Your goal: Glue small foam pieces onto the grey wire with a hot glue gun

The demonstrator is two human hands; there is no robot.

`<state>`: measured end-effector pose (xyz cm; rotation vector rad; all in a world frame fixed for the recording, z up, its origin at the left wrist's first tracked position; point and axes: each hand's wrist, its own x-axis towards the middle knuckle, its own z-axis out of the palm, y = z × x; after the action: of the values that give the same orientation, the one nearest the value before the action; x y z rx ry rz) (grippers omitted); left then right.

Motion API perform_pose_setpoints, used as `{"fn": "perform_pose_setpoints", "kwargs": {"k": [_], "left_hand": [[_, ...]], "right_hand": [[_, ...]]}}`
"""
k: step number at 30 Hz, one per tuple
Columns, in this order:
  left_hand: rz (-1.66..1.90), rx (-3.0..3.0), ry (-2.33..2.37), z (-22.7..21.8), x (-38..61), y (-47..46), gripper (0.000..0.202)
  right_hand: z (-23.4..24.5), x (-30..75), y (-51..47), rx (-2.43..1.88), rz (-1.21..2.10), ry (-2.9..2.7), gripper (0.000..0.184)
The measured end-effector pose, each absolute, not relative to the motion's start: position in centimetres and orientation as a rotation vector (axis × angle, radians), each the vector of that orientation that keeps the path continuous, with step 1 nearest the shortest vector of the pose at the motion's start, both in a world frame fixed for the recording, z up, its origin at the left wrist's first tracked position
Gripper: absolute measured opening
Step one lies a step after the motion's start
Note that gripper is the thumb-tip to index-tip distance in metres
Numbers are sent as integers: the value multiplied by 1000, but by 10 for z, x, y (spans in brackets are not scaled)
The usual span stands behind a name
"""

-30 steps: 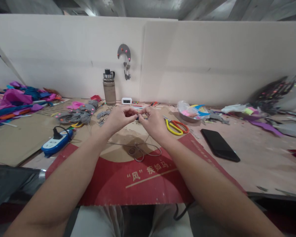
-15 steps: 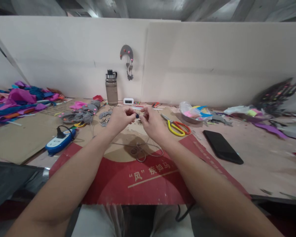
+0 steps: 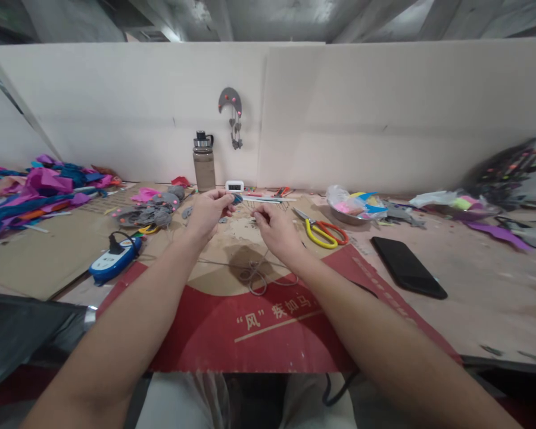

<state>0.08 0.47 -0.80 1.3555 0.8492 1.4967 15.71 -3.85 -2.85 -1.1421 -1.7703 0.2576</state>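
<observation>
My left hand pinches a small dark blue piece, which looks like felt or cloth, between thumb and forefinger. Just to its right, my right hand is closed in a pinch. What its fingertips hold is too fine to make out; a faint thin line seems to run between the hands. Beneath them a thin grey cord lies in loose loops on a red and tan cardboard sheet. One strand of the cord rises toward my right hand.
Yellow-and-orange-handled scissors and a black phone lie to the right. A bowl of colourful scraps stands behind. Leftward are a blue power strip, grey felt pieces and a bottle. A moon ornament hangs on the wall.
My hands have moved a little apart. The dark blue piece, earlier between both sets of fingertips, is now at my left fingertips, raised slightly and further left.
</observation>
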Motion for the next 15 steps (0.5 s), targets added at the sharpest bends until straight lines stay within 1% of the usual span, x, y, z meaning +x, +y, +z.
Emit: {"fn": "perform_pose_setpoints", "kwargs": {"k": [6,9,11,13,15], "left_hand": [[1585,969,706,-1,-11,13,6],[1635,778,617,2,-18,20,7],[1665,708,598,4,-22,22,7],[1685,700,612,5,-24,23,7],[1695,729,614,5,-25,22,8]], "right_hand": [[-31,157,-38,-1131,372,-1870,18],[-25,156,-45,-914,510,-2135,20],[-18,159,-46,-778,578,-2250,25],[-12,169,-42,-864,560,-2172,35],[-8,184,-34,-1145,415,-1986,41]]}}
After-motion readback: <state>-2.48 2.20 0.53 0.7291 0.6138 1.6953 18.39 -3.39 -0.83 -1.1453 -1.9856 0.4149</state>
